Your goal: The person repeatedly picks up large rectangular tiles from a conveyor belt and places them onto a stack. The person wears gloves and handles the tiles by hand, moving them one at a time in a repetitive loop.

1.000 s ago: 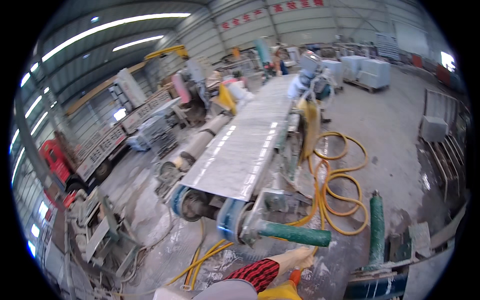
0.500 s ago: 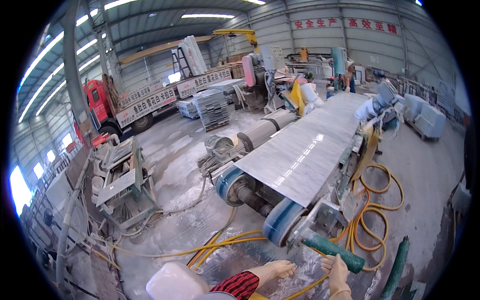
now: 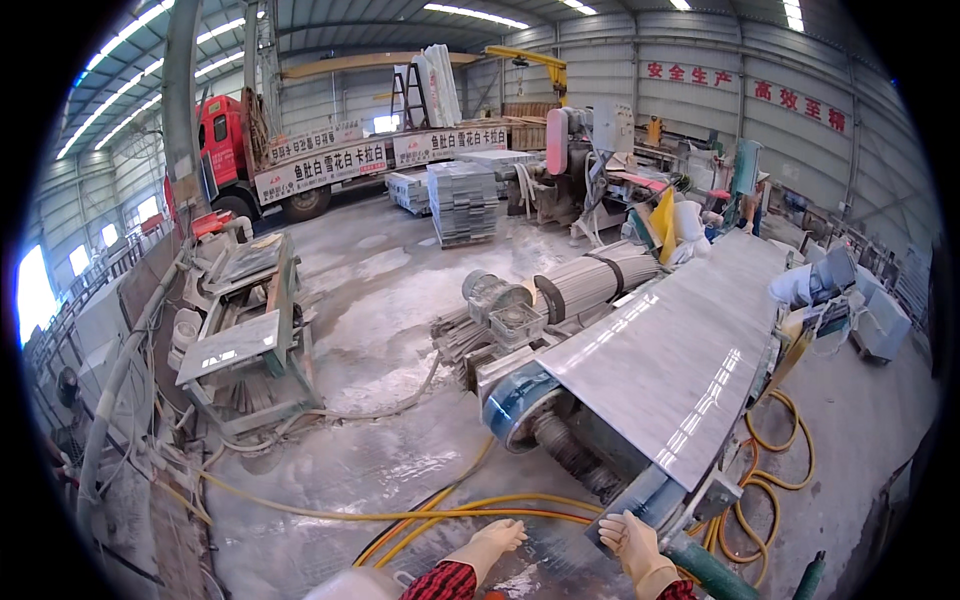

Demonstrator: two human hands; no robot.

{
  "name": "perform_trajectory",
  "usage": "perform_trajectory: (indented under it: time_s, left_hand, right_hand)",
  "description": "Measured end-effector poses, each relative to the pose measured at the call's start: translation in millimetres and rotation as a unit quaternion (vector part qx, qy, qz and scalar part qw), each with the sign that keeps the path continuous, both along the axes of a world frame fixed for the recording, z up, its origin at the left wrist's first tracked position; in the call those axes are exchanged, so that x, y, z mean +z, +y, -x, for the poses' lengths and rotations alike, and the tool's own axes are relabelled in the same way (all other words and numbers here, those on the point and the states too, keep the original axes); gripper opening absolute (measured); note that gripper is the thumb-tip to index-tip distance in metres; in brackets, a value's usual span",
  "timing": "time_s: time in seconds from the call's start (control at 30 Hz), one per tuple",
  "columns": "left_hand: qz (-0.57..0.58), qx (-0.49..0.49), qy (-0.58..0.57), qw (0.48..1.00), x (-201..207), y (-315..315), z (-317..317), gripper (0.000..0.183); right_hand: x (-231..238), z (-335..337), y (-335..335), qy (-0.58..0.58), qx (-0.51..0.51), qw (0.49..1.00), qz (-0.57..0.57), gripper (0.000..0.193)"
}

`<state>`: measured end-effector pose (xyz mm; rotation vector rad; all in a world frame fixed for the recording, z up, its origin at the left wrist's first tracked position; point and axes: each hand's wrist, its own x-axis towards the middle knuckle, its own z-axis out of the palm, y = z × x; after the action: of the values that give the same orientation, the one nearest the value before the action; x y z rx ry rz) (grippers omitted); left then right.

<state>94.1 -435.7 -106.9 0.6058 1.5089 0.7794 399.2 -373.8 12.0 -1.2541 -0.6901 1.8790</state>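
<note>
My left hand (image 3: 492,543), in a pale glove with a red checked sleeve, hangs open above the wet floor and holds nothing. In the same kind of glove, my right hand (image 3: 633,543) rests against the near end of the stone machine, just by a green cylindrical part (image 3: 706,571). A long grey polished stone slab (image 3: 680,352) lies on the machine's belt, running away to the upper right. Blue-rimmed rollers (image 3: 512,402) sit under its near end.
Yellow hoses (image 3: 450,512) snake across the wet concrete floor and coil at the right (image 3: 770,480). A grey metal work stand (image 3: 240,340) is at left. A red truck (image 3: 300,160), stacked slabs (image 3: 462,200) and other machinery stand farther back.
The view has swung left, bringing the truck and work stand into sight. My right hand has let go of the green part and now lies on the machine's end; my left hand stays open.
</note>
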Motion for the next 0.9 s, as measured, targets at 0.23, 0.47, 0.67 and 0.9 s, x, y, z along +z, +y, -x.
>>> perform_trajectory:
  time_s: [0.23, 0.47, 0.67, 0.9]
  left_hand:
    - [0.012, 0.074, -0.027, 0.997, 0.6, -7.1, 57.1, 0.045]
    - [0.023, 0.071, -0.050, 0.996, 6.3, 31.5, 93.9, 0.047]
    - [0.050, 0.064, 0.027, 0.996, 13.4, 98.7, 159.8, 0.046]
    - [0.117, -0.002, 0.029, 0.993, 34.3, 156.1, 143.0, 0.045]
  right_hand:
    - [-14.5, 59.6, 52.2, 0.093, -0.105, 0.990, 0.017, 0.083]
    - [-58.2, 69.7, 139.9, 0.185, -0.226, 0.955, 0.043, 0.099]
    - [-89.6, 107.4, 199.0, 0.256, -0.225, 0.939, 0.041, 0.081]
    - [-71.6, 122.2, 216.5, 0.188, -0.294, 0.934, 0.072, 0.063]
